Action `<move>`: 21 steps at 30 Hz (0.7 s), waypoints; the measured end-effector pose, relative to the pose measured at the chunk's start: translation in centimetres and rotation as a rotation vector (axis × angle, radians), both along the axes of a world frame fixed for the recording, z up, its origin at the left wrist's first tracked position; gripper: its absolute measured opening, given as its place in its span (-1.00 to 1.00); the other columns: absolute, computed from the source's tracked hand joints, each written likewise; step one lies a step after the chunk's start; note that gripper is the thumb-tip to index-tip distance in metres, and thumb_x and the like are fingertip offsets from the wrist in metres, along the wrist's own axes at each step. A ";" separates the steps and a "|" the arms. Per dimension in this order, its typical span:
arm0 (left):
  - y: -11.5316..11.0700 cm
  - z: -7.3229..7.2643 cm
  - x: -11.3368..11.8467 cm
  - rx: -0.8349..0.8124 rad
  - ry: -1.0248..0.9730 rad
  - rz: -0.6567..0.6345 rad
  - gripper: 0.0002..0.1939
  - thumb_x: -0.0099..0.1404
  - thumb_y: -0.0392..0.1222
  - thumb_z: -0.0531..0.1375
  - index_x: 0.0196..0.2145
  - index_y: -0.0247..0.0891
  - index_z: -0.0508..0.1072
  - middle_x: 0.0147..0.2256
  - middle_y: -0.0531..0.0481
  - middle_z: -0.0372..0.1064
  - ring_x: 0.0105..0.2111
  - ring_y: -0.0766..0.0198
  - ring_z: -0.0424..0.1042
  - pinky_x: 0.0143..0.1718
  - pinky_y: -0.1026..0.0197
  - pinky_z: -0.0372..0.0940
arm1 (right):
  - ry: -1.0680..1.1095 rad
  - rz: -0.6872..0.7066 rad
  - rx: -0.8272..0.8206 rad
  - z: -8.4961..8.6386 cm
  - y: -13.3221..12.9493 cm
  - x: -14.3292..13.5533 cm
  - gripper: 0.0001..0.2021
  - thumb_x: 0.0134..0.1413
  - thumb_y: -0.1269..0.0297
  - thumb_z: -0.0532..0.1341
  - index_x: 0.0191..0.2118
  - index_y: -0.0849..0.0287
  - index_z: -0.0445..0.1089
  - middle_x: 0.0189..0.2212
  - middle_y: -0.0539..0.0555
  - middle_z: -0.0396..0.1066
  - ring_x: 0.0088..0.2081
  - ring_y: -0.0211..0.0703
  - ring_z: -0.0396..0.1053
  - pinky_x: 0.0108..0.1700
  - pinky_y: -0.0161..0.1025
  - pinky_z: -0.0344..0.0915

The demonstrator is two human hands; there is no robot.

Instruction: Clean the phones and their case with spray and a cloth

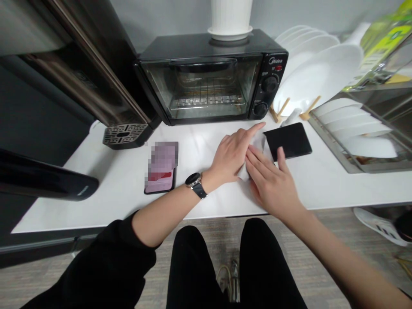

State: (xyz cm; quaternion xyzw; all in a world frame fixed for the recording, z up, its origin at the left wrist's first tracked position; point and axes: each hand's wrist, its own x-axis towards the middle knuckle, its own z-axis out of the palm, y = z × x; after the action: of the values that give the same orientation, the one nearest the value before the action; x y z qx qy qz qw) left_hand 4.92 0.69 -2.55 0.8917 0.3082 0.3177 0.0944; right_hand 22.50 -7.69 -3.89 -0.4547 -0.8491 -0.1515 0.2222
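Note:
A crumpled grey-white cloth or tissue (244,171) lies between my two hands over the white counter. My left hand (232,154), with a black watch (193,179) on its wrist, grips the cloth from the left, one finger stretched to the upper right. From the right, my right hand (270,182) presses its fingers together on the cloth, thumb apart. Directly right of the cloth lies a dark phone-like slab (289,140), its left edge near my fingers. Another phone (161,182), its screen lit and partly pixelated, rests on the counter left of my left wrist.
Behind the hands stands a black toaster oven (206,86) with a white pot (231,17) on top. White plates (317,71) stand in a wooden rack at right, beside a sink-side dish basket (334,150). A dispenser with a drip tray (124,134) is at left. Someone's shoe (380,225) shows lower right.

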 end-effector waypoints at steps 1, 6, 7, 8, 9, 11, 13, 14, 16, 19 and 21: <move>0.0 0.0 0.0 0.000 0.007 -0.021 0.03 0.16 -0.12 0.28 0.47 -0.15 -0.14 0.21 -0.22 0.33 0.11 -0.09 0.44 0.07 -0.06 0.33 | -0.007 0.033 -0.006 0.2 0.0 -0.3 -0.36 0.29 0.49 0.08 0.47 0.26 0.09 0.41 0.22 0.25 0.45 0.05 0.21 0.56 0.34 -0.36; -0.1 0.0 0.6 0.002 -0.103 0.040 -0.12 0.26 -0.13 0.25 0.44 -0.12 -0.04 0.31 -0.19 0.28 0.19 -0.02 0.42 0.18 -0.03 0.30 | 0.103 -0.150 0.017 2.0 1.7 1.1 -0.22 0.17 0.51 0.12 0.51 0.19 0.01 0.45 0.25 0.17 0.45 0.23 0.19 0.50 0.52 -0.41; -0.1 -0.1 0.7 0.005 -0.109 0.062 -0.11 0.25 -0.13 0.26 0.43 -0.13 -0.03 0.33 -0.19 0.28 0.20 -0.01 0.41 0.20 -0.02 0.28 | 0.121 -0.188 0.028 2.1 2.0 1.2 -0.19 0.14 0.51 0.13 0.52 0.21 -0.01 0.47 0.28 0.13 0.46 0.27 0.18 0.49 0.55 -0.40; -0.1 -0.1 0.7 0.006 -0.106 0.078 -0.11 0.25 -0.14 0.26 0.44 -0.14 -0.03 0.33 -0.19 0.27 0.20 -0.01 0.41 0.20 -0.02 0.28 | 0.118 -0.198 0.033 2.0 2.2 1.2 -0.18 0.14 0.51 0.13 0.52 0.23 -0.03 0.47 0.30 0.10 0.47 0.29 0.16 0.48 0.57 -0.38; -0.1 -0.2 0.7 0.004 -0.095 0.088 -0.13 0.27 -0.17 0.24 0.44 -0.16 -0.04 0.32 -0.20 0.29 0.20 0.00 0.41 0.19 -0.02 0.28 | 0.095 -0.172 0.028 1.8 2.1 1.0 -0.20 0.15 0.51 0.12 0.51 0.27 -0.02 0.47 0.31 0.10 0.47 0.28 0.15 0.49 0.56 -0.34; -0.2 -0.2 0.6 0.005 -0.051 0.096 -0.21 0.33 -0.29 0.12 0.45 -0.16 -0.04 0.23 -0.19 0.36 0.14 0.03 0.44 0.13 0.00 0.30 | 0.023 -0.052 0.015 1.1 1.7 0.4 -0.31 0.21 0.52 0.11 0.46 0.35 0.08 0.44 0.33 0.17 0.47 0.21 0.17 0.51 0.45 -0.18; -0.2 -0.2 0.4 0.013 -0.008 0.090 -0.18 0.28 -0.40 0.04 0.46 -0.15 -0.04 0.14 -0.16 0.41 0.08 0.05 0.46 0.05 0.01 0.32 | -0.026 0.071 0.026 0.6 1.1 0.0 -0.42 0.25 0.55 0.08 0.38 0.37 0.21 0.38 0.30 0.30 0.44 0.10 0.24 0.53 0.30 -0.09; -0.2 -0.1 0.3 0.019 0.000 0.083 -0.15 0.25 -0.40 0.05 0.47 -0.14 -0.04 0.13 -0.15 0.41 0.07 0.04 0.46 0.03 0.01 0.32 | -0.025 0.103 0.043 0.5 0.8 0.0 -0.44 0.24 0.59 0.07 0.35 0.34 0.24 0.35 0.26 0.35 0.41 0.04 0.28 0.54 0.26 -0.10; 0.0 0.1 0.2 0.031 -0.041 0.092 -0.12 0.23 -0.34 0.12 0.46 -0.12 -0.04 0.20 -0.16 0.37 0.10 0.00 0.45 0.05 -0.01 0.33 | 0.018 0.129 0.081 0.6 0.2 0.9 -0.41 0.21 0.64 0.05 0.33 0.24 0.27 0.32 0.17 0.41 0.37 -0.02 0.35 0.56 0.25 -0.17; 0.7 0.7 -0.2 0.019 -0.185 0.177 -0.19 0.29 -0.17 0.22 0.41 -0.05 -0.01 0.30 -0.14 0.28 0.17 0.01 0.40 0.15 -0.04 0.33 | 0.145 0.140 0.125 0.8 -0.7 3.4 -0.53 0.22 0.61 0.10 0.15 0.06 0.42 0.15 0.05 0.58 0.15 -0.06 0.56 0.52 0.20 0.02; 1.3 1.2 -0.6 0.005 -0.241 0.221 -0.23 0.36 -0.13 0.21 0.41 -0.01 -0.04 0.35 -0.13 0.20 0.24 0.02 0.34 0.19 -0.05 0.33 | 0.240 0.089 0.091 0.5 -1.4 5.3 -0.72 0.24 0.53 0.16 -0.08 0.03 0.49 -0.06 0.03 0.67 -0.08 -0.09 0.63 0.30 0.07 0.35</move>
State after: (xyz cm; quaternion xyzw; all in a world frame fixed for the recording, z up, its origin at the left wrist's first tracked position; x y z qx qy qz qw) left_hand 4.28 2.02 -1.36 0.8081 0.3898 0.4317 0.0929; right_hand 27.75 -9.06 -3.40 -0.4211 -0.8278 -0.1244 0.3493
